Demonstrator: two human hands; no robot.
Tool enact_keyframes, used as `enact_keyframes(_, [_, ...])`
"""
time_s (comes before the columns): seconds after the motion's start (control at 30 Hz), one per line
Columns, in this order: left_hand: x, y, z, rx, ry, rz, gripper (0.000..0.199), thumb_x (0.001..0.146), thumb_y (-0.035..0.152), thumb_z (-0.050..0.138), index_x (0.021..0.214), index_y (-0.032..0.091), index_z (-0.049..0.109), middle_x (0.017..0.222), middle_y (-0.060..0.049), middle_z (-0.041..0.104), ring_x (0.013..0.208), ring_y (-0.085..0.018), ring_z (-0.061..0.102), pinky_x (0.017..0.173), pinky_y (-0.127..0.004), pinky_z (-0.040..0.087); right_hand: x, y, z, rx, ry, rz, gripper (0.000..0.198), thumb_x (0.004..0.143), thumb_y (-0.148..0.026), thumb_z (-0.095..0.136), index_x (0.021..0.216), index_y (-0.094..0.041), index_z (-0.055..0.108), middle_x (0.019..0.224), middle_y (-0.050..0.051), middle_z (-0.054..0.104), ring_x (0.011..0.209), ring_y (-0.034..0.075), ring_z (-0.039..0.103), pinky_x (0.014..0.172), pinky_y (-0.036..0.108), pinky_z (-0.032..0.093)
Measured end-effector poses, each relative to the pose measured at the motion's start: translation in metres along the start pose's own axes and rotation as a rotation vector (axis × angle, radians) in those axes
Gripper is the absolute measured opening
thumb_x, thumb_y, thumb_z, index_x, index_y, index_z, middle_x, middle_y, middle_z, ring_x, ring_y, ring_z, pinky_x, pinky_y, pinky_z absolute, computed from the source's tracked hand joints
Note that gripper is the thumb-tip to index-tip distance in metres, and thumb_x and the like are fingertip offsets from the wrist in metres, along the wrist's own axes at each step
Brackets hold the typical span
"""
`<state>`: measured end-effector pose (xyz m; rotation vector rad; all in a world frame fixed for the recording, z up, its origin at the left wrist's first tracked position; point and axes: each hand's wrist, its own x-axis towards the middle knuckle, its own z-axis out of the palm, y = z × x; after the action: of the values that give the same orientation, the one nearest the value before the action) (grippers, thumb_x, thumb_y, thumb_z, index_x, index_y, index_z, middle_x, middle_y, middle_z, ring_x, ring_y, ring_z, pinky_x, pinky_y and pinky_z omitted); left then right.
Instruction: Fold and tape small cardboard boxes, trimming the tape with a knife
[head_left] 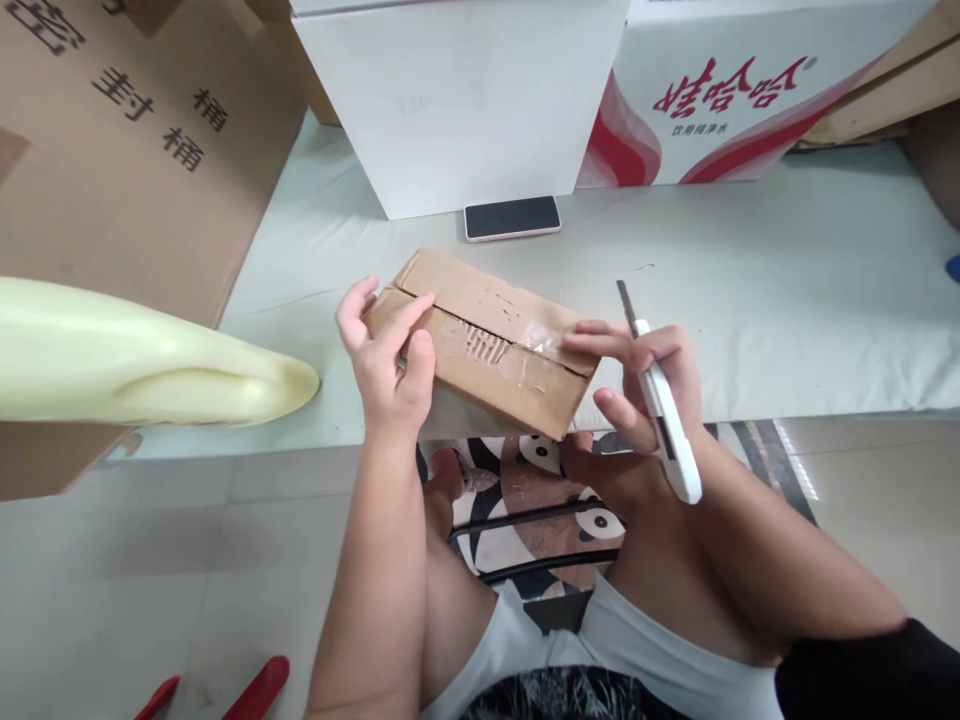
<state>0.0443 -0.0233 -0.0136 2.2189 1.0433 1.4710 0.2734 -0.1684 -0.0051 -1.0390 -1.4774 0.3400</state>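
A small brown cardboard box [480,330] with a seam along its top lies tilted at the front edge of the cloth-covered surface. Its top shows a torn, ridged patch and a shiny bit of clear tape. Around the box's left end, my left hand [390,360] grips it, with thumb and index finger on the top. My right hand [660,385] is closed on a white utility knife [671,430], its blade out and pointing away from me. Fingertips of that same hand touch the right end of the box top.
Behind the box lies a phone [513,218], against a white carton [472,100]. A red-and-white carton [720,110] stands at the back right and a large brown carton [135,200] at the left. A pale green curved object [150,350] juts in from the left.
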Motion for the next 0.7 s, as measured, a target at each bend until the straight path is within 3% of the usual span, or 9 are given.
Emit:
enact_keyframes(0.07, [0.001, 0.000, -0.002, 0.000, -0.008, -0.002, 0.041, 0.097, 0.047, 0.050, 0.114, 0.023, 0.078, 0.142, -0.012, 0.046, 0.138, -0.032, 0.049, 0.126, -0.053, 0.034, 0.000, 0.003, -0.001, -0.051, 0.114, 0.036, 0.034, 0.093, -0.039, 0.070, 0.104, -0.032, 0.039, 0.125, 0.005, 0.075, 0.135, 0.029, 0.062, 0.116, 0.062, 0.044])
enact_keyframes(0.17, [0.005, -0.003, -0.008, 0.012, -0.024, -0.088, 0.034, 0.095, 0.039, 0.054, 0.110, 0.022, 0.079, 0.139, -0.010, 0.048, 0.138, -0.030, 0.049, 0.126, -0.047, 0.035, -0.001, 0.013, -0.005, -0.062, 0.220, 0.267, 0.031, 0.097, -0.046, 0.064, 0.106, -0.032, 0.038, 0.132, 0.006, 0.070, 0.141, 0.029, 0.058, 0.116, 0.061, 0.044])
enact_keyframes(0.33, [0.019, -0.019, -0.023, -0.065, 0.095, -0.399, 0.031, 0.089, 0.024, 0.053, 0.108, 0.017, 0.077, 0.137, -0.010, 0.052, 0.132, -0.023, 0.052, 0.121, -0.037, 0.040, -0.004, 0.028, -0.007, 0.117, 0.062, 0.667, 0.033, 0.096, -0.054, 0.059, 0.104, -0.030, 0.038, 0.110, 0.004, 0.071, 0.123, 0.027, 0.068, 0.106, 0.054, 0.052])
enact_keyframes(0.4, [0.023, -0.020, -0.026, -0.145, 0.165, -0.504, 0.033, 0.088, 0.025, 0.050, 0.110, 0.015, 0.073, 0.138, -0.010, 0.054, 0.132, -0.023, 0.051, 0.114, -0.035, 0.046, -0.004, 0.022, -0.003, 0.157, -0.059, 0.661, 0.035, 0.094, -0.056, 0.059, 0.103, -0.029, 0.039, 0.103, 0.003, 0.070, 0.109, 0.026, 0.071, 0.099, 0.052, 0.056])
enact_keyframes(0.47, [0.023, -0.015, -0.028, -0.272, 0.159, -0.707, 0.033, 0.088, 0.033, 0.050, 0.111, 0.017, 0.069, 0.129, -0.008, 0.060, 0.118, -0.022, 0.057, 0.093, -0.032, 0.055, -0.002, 0.010, 0.001, 0.189, -0.124, 0.543, 0.036, 0.095, -0.058, 0.058, 0.102, -0.030, 0.038, 0.111, 0.005, 0.072, 0.116, 0.028, 0.069, 0.101, 0.054, 0.055])
enact_keyframes(0.53, [0.019, -0.005, -0.028, -0.427, -0.031, -1.003, 0.040, 0.089, 0.052, 0.047, 0.102, 0.018, 0.065, 0.105, -0.007, 0.067, 0.089, -0.020, 0.061, 0.068, -0.030, 0.053, 0.000, -0.004, 0.004, 0.199, -0.134, 0.369, 0.036, 0.095, -0.057, 0.060, 0.102, -0.031, 0.036, 0.129, 0.005, 0.071, 0.139, 0.030, 0.057, 0.114, 0.060, 0.046])
enact_keyframes(0.6, [0.011, 0.005, -0.027, -0.540, -0.408, -1.213, 0.063, 0.086, 0.075, 0.037, 0.088, 0.018, 0.063, 0.077, -0.006, 0.064, 0.068, -0.020, 0.057, 0.058, -0.031, 0.048, 0.001, -0.014, 0.006, 0.177, -0.104, 0.216, 0.036, 0.094, -0.051, 0.064, 0.103, -0.033, 0.035, 0.143, 0.002, 0.067, 0.154, 0.027, 0.042, 0.125, 0.063, 0.033])
enact_keyframes(0.67, [0.003, 0.012, -0.027, -0.555, -0.740, -1.230, 0.074, 0.081, 0.086, 0.034, 0.078, 0.019, 0.063, 0.064, -0.006, 0.061, 0.060, -0.022, 0.057, 0.055, -0.033, 0.047, 0.003, -0.019, 0.005, 0.146, -0.051, 0.126, 0.035, 0.094, -0.045, 0.066, 0.104, -0.034, 0.034, 0.148, 0.000, 0.065, 0.154, 0.025, 0.042, 0.128, 0.064, 0.028])
enact_keyframes(0.7, [0.000, 0.014, -0.026, -0.525, -0.821, -1.182, 0.072, 0.081, 0.086, 0.038, 0.076, 0.019, 0.064, 0.062, -0.006, 0.062, 0.059, -0.022, 0.058, 0.055, -0.033, 0.047, 0.003, -0.020, 0.005, 0.134, -0.014, 0.109, 0.035, 0.095, -0.044, 0.066, 0.105, -0.034, 0.034, 0.148, 0.000, 0.065, 0.152, 0.025, 0.045, 0.129, 0.064, 0.027])
